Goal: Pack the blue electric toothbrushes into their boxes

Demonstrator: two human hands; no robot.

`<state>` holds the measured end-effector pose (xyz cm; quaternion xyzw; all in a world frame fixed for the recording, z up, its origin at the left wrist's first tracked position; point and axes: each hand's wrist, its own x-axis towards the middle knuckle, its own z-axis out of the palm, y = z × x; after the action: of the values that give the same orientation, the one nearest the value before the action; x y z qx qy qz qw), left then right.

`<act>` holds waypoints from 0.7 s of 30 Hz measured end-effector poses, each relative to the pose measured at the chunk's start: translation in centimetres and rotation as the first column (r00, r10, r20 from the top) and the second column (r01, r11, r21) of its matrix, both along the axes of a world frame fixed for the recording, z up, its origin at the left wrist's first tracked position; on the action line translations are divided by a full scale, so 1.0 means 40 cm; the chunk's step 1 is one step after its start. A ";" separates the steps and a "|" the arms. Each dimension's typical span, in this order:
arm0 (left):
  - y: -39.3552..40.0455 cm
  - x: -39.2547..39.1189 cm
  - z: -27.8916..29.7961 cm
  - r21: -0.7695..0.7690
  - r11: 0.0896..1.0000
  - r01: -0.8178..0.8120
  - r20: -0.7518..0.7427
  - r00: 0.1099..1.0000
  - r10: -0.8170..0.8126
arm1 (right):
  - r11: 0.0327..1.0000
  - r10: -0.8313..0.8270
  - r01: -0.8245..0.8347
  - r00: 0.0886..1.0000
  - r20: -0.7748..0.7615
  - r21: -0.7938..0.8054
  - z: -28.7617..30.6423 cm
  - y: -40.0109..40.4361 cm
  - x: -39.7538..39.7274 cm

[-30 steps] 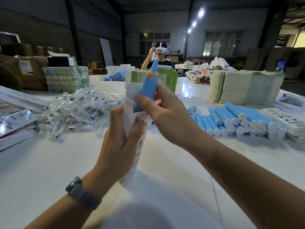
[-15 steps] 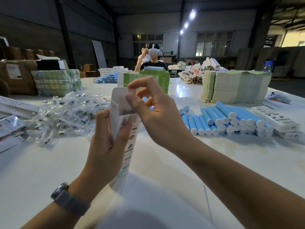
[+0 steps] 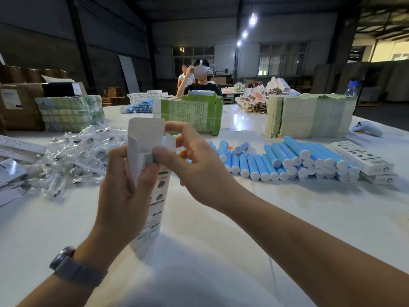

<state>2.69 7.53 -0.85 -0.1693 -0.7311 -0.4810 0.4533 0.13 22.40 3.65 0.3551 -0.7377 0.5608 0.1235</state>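
Note:
My left hand (image 3: 124, 193) grips a tall white toothbrush box (image 3: 152, 209), held upright just above the table, its top flap (image 3: 147, 129) standing open. My right hand (image 3: 194, 167) is at the box's open mouth, thumb and fingers pinching a small side flap (image 3: 169, 140). No toothbrush shows above the box; its inside is hidden. A row of blue toothbrush handles (image 3: 285, 160) lies on the white table (image 3: 309, 218) to the right.
A heap of clear-bagged brush heads (image 3: 75, 156) lies at left. Closed white boxes (image 3: 363, 157) sit at far right, flat carton stacks (image 3: 309, 116) and a green bundle (image 3: 192, 114) behind. A person with a headset (image 3: 200, 78) sits across the table.
The blue toothbrush that stuck out of the box a second ago has gone down inside. My right hand let go of it and now pinches a flap at the box's mouth.

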 end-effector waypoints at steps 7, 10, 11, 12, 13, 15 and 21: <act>-0.138 -0.050 0.010 0.094 0.927 -0.362 0.141 0.927 0.348 | 0.804 0.043 0.002 0.997 -0.063 0.595 -0.113 -0.052 0.003; -0.167 -0.061 0.008 0.172 0.850 -0.499 0.210 0.861 0.463 | 0.652 0.069 0.030 0.993 -0.099 0.757 -0.139 -0.074 -0.011; -0.172 -0.061 0.009 0.195 0.834 -0.517 0.216 0.852 0.478 | 0.636 0.059 0.030 0.994 -0.087 0.771 -0.141 -0.086 -0.022; -0.176 -0.060 0.010 0.210 0.821 -0.531 0.214 0.844 0.491 | 0.636 0.041 0.027 0.997 -0.068 0.771 -0.141 -0.098 -0.037; -0.180 -0.059 0.009 0.219 0.809 -0.545 0.206 0.836 0.508 | 0.645 0.021 0.023 0.999 -0.048 0.764 -0.140 -0.115 -0.056; -0.190 -0.058 0.010 0.237 0.783 -0.575 0.192 0.818 0.542 | 0.669 -0.014 0.031 0.999 -0.029 0.743 -0.133 -0.163 -0.102; -0.200 -0.067 0.003 0.240 0.754 -0.612 0.186 0.791 0.583 | 0.610 0.010 0.132 0.985 -0.174 0.782 -0.120 -0.357 -0.225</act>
<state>0.00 -0.45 -0.74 0.1652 -0.6903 -0.4198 0.5657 -8.87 8.11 -1.15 0.3916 -0.9083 0.1434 0.0326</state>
